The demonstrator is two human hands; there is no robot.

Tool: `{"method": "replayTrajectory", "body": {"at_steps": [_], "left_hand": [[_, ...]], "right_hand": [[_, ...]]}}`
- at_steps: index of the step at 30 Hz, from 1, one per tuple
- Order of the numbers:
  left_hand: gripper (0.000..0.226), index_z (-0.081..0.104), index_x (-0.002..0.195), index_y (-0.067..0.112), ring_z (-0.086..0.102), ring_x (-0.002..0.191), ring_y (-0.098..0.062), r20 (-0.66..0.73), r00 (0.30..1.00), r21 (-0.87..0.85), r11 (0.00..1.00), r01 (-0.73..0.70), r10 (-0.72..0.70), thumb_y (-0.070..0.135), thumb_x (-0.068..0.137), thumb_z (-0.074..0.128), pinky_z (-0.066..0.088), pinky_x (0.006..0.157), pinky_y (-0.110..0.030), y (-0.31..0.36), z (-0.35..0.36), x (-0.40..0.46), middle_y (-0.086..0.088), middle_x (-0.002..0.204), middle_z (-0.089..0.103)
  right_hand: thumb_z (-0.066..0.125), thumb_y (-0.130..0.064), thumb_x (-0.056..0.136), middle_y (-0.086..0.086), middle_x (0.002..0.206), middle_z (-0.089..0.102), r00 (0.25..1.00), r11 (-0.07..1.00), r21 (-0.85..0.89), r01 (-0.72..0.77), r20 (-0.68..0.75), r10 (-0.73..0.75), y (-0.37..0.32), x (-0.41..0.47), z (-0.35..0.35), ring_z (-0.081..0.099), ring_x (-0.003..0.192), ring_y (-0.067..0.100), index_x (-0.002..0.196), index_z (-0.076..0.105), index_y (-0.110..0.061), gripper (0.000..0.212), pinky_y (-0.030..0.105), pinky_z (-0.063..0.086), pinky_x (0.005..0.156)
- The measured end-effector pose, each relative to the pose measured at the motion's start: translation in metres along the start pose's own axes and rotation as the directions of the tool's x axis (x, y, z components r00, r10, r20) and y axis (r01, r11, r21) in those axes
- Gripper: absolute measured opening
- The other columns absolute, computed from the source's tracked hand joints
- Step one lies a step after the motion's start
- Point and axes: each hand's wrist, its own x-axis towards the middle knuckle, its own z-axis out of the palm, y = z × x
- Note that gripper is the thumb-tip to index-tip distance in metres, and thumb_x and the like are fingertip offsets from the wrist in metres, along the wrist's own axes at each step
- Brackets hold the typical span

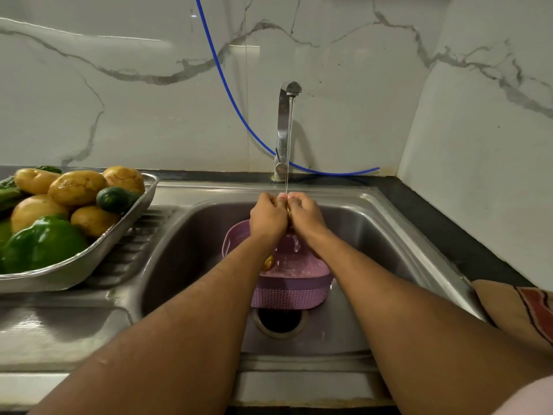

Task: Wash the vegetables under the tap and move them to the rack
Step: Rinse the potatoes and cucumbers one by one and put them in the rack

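Note:
Water runs in a thin stream from the chrome tap (286, 121) onto my two hands, held together over the sink (374, 235). My left hand (267, 217) and my right hand (305, 212) both grip a small yellowish vegetable (289, 213), almost wholly hidden between them. Below them a purple perforated basket (291, 290) stands in the basin with another yellowish vegetable (268, 262) partly seen inside. A steel tray (89, 259) on the left drainboard holds several potatoes (76, 187), a green pepper (45, 244) and a cucumber (115, 199).
A blue hose (223, 76) hangs down the marble wall and runs behind the tap. The open drain hole (279, 322) lies just in front of the basket. A folded cloth (520, 310) rests on the dark counter at the right.

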Motion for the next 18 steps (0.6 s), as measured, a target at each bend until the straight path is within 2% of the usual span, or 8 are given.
{"method": "replayTrajectory", "body": {"at_steps": [3, 6, 8, 10, 14, 16, 17, 18], "left_hand": [[0.031, 0.067, 0.122, 0.012, 0.068, 0.105, -0.027, 0.036, 0.999, -0.057, 0.998, -0.003, 0.005, 0.030, 0.108, 0.046, 0.056, 0.097, -0.046, 0.002, -0.001, 0.001, -0.011, 0.112, 0.072], [0.027, 0.070, 0.123, 0.015, 0.070, 0.103, -0.022, 0.060, 0.997, -0.144, 0.989, -0.043, 0.053, 0.026, 0.107, 0.051, 0.058, 0.095, -0.044, 0.001, -0.004, 0.001, -0.007, 0.111, 0.074], [0.026, 0.070, 0.125, 0.017, 0.069, 0.103, -0.019, 0.063, 0.994, -0.169, 0.983, -0.076, 0.087, 0.025, 0.106, 0.054, 0.059, 0.094, -0.041, 0.002, -0.004, 0.001, -0.006, 0.112, 0.074], [0.027, 0.068, 0.127, 0.016, 0.069, 0.102, -0.018, 0.070, 0.992, -0.177, 0.980, -0.093, 0.107, 0.024, 0.105, 0.056, 0.060, 0.091, -0.037, 0.003, -0.004, 0.000, -0.007, 0.113, 0.073], [0.025, 0.068, 0.124, 0.014, 0.069, 0.101, -0.020, 0.066, 0.992, -0.150, 0.984, -0.097, 0.107, 0.026, 0.106, 0.054, 0.060, 0.092, -0.042, 0.001, -0.003, -0.001, -0.005, 0.108, 0.072], [0.024, 0.067, 0.123, 0.015, 0.069, 0.099, -0.020, 0.056, 0.993, -0.163, 0.983, -0.090, 0.100, 0.025, 0.106, 0.053, 0.061, 0.089, -0.041, 0.001, -0.002, -0.002, -0.003, 0.105, 0.071], [0.023, 0.066, 0.123, 0.015, 0.069, 0.098, -0.020, 0.058, 0.994, -0.172, 0.982, -0.076, 0.087, 0.024, 0.107, 0.053, 0.062, 0.088, -0.040, 0.001, -0.001, -0.002, -0.003, 0.103, 0.070], [0.022, 0.066, 0.122, 0.016, 0.069, 0.098, -0.020, 0.067, 0.996, -0.174, 0.983, -0.053, 0.065, 0.024, 0.107, 0.052, 0.061, 0.089, -0.041, 0.001, -0.001, -0.001, -0.002, 0.104, 0.070]], "right_hand": [[0.043, -0.032, 0.110, 0.006, 0.121, 0.065, 0.997, 0.996, -0.054, 0.065, -0.040, -0.067, 0.000, 0.003, 0.004, 0.062, 0.110, 0.022, 0.134, 0.056, -0.013, 0.033, 0.034, 0.050, 0.091], [0.036, -0.037, 0.110, 0.011, 0.112, 0.068, 0.989, 0.996, -0.076, 0.051, -0.138, -0.061, -0.001, 0.007, 0.009, 0.064, 0.101, 0.026, 0.124, 0.060, -0.010, 0.038, 0.035, 0.050, 0.085], [0.032, -0.037, 0.111, 0.011, 0.102, 0.067, 0.978, 0.997, -0.075, 0.001, -0.206, -0.017, -0.004, 0.011, 0.008, 0.062, 0.094, 0.025, 0.110, 0.062, -0.008, 0.042, 0.034, 0.047, 0.083], [0.029, -0.037, 0.111, 0.010, 0.092, 0.064, 0.978, 0.995, -0.035, -0.093, -0.191, 0.085, -0.008, 0.011, 0.004, 0.063, 0.093, 0.027, 0.098, 0.062, -0.012, 0.043, 0.039, 0.052, 0.086], [0.031, -0.047, 0.107, 0.017, 0.105, 0.069, 0.957, 0.960, -0.077, -0.271, -0.131, 0.259, -0.008, 0.014, 0.001, 0.067, 0.101, 0.033, 0.117, 0.066, -0.005, 0.055, 0.044, 0.056, 0.091], [0.032, -0.054, 0.106, 0.015, 0.096, 0.070, 0.937, 0.940, -0.052, -0.337, -0.111, 0.330, -0.007, 0.016, 0.001, 0.068, 0.085, 0.029, 0.117, 0.066, -0.007, 0.059, 0.040, 0.058, 0.075], [0.032, -0.057, 0.105, 0.013, 0.085, 0.069, 0.926, 0.929, -0.036, -0.368, -0.101, 0.363, -0.007, 0.017, 0.002, 0.064, 0.071, 0.025, 0.109, 0.066, -0.008, 0.060, 0.036, 0.054, 0.063], [0.032, -0.058, 0.105, 0.011, 0.077, 0.066, 0.922, 0.924, -0.038, -0.380, -0.100, 0.375, -0.007, 0.017, 0.001, 0.060, 0.063, 0.023, 0.103, 0.065, -0.009, 0.059, 0.033, 0.050, 0.058]]}}
